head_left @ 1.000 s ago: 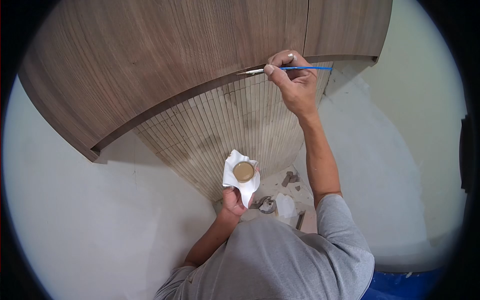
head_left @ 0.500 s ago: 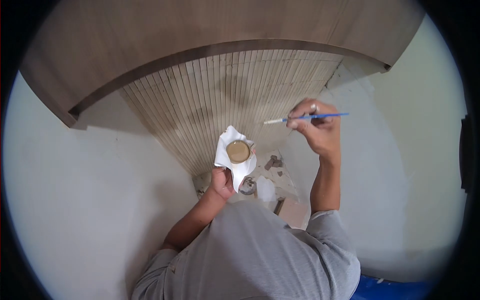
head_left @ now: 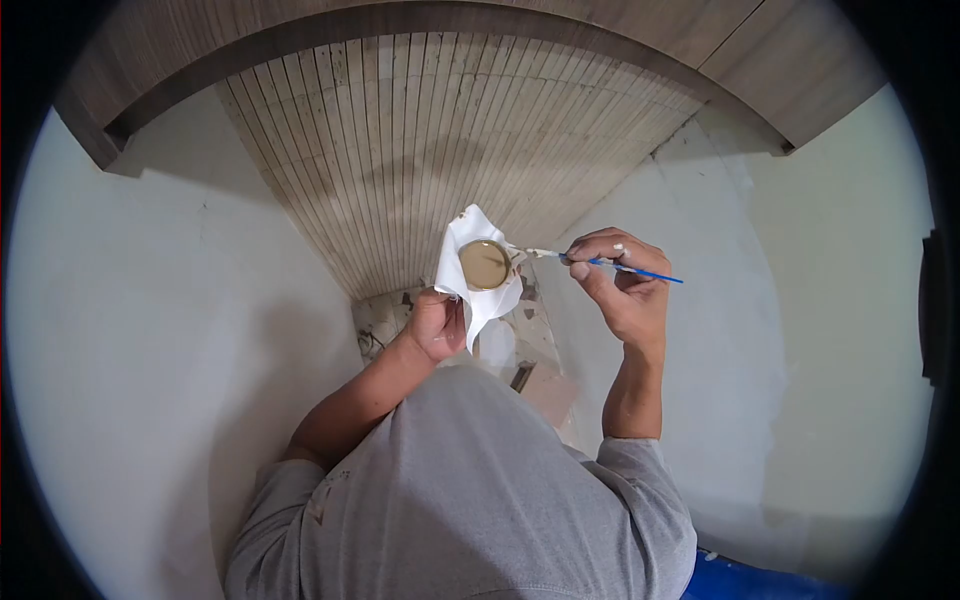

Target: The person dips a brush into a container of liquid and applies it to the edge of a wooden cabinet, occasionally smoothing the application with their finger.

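Observation:
My left hand [head_left: 438, 325] is closed around a small round cup of tan liquid [head_left: 484, 264] and the white cloth [head_left: 480, 308] wrapped about it. The cloth's corners stick up and hang down past my fingers. In my right hand [head_left: 625, 285] a thin paintbrush [head_left: 650, 273] with a blue handle is pinched between thumb and fingers. Its pale tip points left and reaches the right side of the cloth, close to the cup's rim. Behind both hands stands a wall panel of narrow beige vertical strips [head_left: 400, 150].
A wooden cabinet [head_left: 640, 25] with a brown grain overhangs the strip panel. Plain pale walls stand at left [head_left: 180, 330] and right [head_left: 700, 370]. Below my hands the floor holds broken debris and a flat pinkish-tan piece [head_left: 549, 392]. Something blue [head_left: 750, 580] lies at bottom right.
My right hand has lowered the brush, and its tip has come from in front of the panel to beside the cup. The view has tilted down, so the cabinet sits higher.

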A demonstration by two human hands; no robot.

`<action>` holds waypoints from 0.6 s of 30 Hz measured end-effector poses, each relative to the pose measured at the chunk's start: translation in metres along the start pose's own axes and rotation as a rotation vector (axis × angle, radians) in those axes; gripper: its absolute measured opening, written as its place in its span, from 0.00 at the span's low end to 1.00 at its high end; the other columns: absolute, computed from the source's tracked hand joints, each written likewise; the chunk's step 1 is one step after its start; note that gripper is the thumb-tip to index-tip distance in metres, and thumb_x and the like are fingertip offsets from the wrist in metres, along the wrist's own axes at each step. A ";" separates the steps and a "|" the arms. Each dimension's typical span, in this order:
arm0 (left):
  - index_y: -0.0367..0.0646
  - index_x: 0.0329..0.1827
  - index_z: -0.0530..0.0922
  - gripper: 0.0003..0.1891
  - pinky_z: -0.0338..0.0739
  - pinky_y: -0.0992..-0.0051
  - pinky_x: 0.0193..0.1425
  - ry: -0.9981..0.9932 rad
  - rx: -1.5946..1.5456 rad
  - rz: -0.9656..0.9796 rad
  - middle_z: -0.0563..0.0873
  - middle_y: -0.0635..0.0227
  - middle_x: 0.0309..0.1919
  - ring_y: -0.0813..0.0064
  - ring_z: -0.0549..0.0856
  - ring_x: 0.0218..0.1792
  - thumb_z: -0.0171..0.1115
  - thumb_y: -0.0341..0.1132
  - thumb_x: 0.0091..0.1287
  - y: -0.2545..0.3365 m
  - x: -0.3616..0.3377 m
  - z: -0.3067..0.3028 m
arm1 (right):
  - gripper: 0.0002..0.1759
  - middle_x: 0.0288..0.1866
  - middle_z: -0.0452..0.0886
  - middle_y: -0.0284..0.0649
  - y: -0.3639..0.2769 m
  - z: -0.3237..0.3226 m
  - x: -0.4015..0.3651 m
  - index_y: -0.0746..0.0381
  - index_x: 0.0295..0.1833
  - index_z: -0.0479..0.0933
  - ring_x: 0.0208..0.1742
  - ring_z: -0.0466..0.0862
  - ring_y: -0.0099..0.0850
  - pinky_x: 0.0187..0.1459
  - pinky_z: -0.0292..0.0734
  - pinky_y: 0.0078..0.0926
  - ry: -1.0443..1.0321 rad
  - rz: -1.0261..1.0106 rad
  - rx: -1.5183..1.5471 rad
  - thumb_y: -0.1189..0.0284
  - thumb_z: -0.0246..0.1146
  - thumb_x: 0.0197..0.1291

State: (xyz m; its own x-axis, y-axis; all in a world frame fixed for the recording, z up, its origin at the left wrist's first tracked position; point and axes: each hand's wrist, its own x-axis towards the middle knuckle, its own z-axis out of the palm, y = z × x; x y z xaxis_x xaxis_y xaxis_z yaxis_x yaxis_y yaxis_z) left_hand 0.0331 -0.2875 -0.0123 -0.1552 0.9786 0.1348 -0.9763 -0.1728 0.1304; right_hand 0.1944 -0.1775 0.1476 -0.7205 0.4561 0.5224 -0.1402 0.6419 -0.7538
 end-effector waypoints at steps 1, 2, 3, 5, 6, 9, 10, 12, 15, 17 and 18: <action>0.45 0.75 0.66 0.31 0.78 0.59 0.71 -0.009 -0.010 -0.010 0.79 0.58 0.66 0.56 0.80 0.65 0.56 0.52 0.76 0.001 0.000 0.000 | 0.06 0.36 0.88 0.44 -0.001 0.001 0.000 0.68 0.38 0.86 0.41 0.86 0.34 0.43 0.80 0.30 -0.004 0.002 -0.007 0.84 0.72 0.53; 0.45 0.75 0.66 0.30 0.78 0.59 0.71 -0.017 -0.019 -0.019 0.79 0.58 0.65 0.57 0.81 0.65 0.56 0.52 0.77 0.001 0.000 0.001 | 0.06 0.36 0.88 0.44 -0.002 0.001 0.001 0.68 0.38 0.86 0.41 0.86 0.34 0.42 0.80 0.30 -0.009 0.004 -0.013 0.84 0.72 0.53; 0.45 0.75 0.67 0.30 0.78 0.59 0.70 -0.025 -0.028 -0.029 0.79 0.58 0.65 0.57 0.81 0.65 0.55 0.52 0.77 0.001 0.000 0.002 | 0.06 0.36 0.88 0.44 -0.003 0.002 0.001 0.68 0.38 0.86 0.41 0.86 0.34 0.42 0.80 0.29 -0.016 0.004 -0.023 0.84 0.72 0.53; 0.44 0.74 0.67 0.30 0.78 0.59 0.71 -0.006 -0.007 -0.004 0.79 0.58 0.65 0.57 0.81 0.64 0.55 0.52 0.77 0.000 -0.002 0.005 | 0.06 0.36 0.88 0.44 -0.005 0.002 0.001 0.68 0.39 0.86 0.41 0.86 0.34 0.42 0.80 0.29 -0.031 0.007 -0.042 0.84 0.72 0.53; 0.43 0.74 0.67 0.30 0.78 0.59 0.71 0.003 0.006 0.004 0.79 0.58 0.65 0.57 0.81 0.64 0.54 0.52 0.77 0.000 -0.002 0.005 | 0.07 0.37 0.88 0.44 -0.005 0.002 0.002 0.68 0.39 0.87 0.41 0.86 0.33 0.42 0.80 0.28 -0.040 -0.001 -0.054 0.84 0.71 0.53; 0.43 0.75 0.67 0.30 0.77 0.59 0.71 0.056 -0.072 -0.040 0.78 0.58 0.67 0.57 0.80 0.65 0.55 0.52 0.77 0.001 0.000 -0.003 | 0.07 0.37 0.88 0.44 -0.006 0.001 0.002 0.67 0.39 0.87 0.39 0.87 0.31 0.43 0.81 0.27 -0.048 -0.004 -0.071 0.84 0.70 0.52; 0.43 0.75 0.66 0.31 0.77 0.59 0.71 0.032 -0.051 -0.027 0.78 0.58 0.67 0.57 0.80 0.65 0.56 0.52 0.76 0.001 0.000 -0.003 | 0.07 0.37 0.88 0.44 -0.007 0.001 0.002 0.67 0.38 0.87 0.39 0.87 0.31 0.43 0.81 0.27 -0.040 0.010 -0.063 0.84 0.70 0.52; 0.43 0.75 0.66 0.31 0.77 0.59 0.71 -0.016 -0.011 0.000 0.77 0.58 0.67 0.57 0.79 0.66 0.57 0.52 0.76 -0.001 -0.002 -0.001 | 0.07 0.37 0.88 0.44 -0.008 -0.001 0.002 0.67 0.38 0.87 0.39 0.87 0.31 0.43 0.81 0.27 -0.033 0.015 -0.062 0.84 0.70 0.52; 0.44 0.75 0.66 0.32 0.76 0.59 0.72 -0.066 -0.006 -0.015 0.78 0.57 0.67 0.57 0.79 0.66 0.58 0.52 0.75 0.001 -0.002 0.001 | 0.07 0.37 0.88 0.43 -0.004 -0.002 0.002 0.67 0.38 0.87 0.37 0.86 0.30 0.42 0.81 0.27 -0.029 -0.013 -0.070 0.84 0.70 0.52; 0.44 0.75 0.66 0.32 0.77 0.60 0.71 -0.077 0.001 -0.001 0.78 0.57 0.67 0.57 0.79 0.66 0.58 0.52 0.75 0.001 -0.002 0.002 | 0.06 0.36 0.88 0.42 0.001 -0.001 0.001 0.68 0.38 0.86 0.35 0.86 0.28 0.39 0.80 0.24 -0.016 -0.033 -0.060 0.84 0.70 0.53; 0.44 0.75 0.66 0.32 0.77 0.60 0.71 -0.083 0.005 0.006 0.78 0.57 0.67 0.57 0.80 0.65 0.58 0.52 0.75 0.000 -0.002 0.002 | 0.05 0.36 0.88 0.41 -0.001 0.000 -0.001 0.68 0.38 0.86 0.33 0.85 0.27 0.37 0.79 0.22 -0.024 0.011 -0.029 0.83 0.70 0.54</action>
State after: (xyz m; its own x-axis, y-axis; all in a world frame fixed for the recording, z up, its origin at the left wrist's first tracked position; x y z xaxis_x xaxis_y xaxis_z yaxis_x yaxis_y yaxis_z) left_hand 0.0334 -0.2898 -0.0108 -0.1481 0.9650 0.2166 -0.9746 -0.1796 0.1340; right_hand 0.1950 -0.1787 0.1473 -0.7381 0.4486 0.5039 -0.1123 0.6548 -0.7474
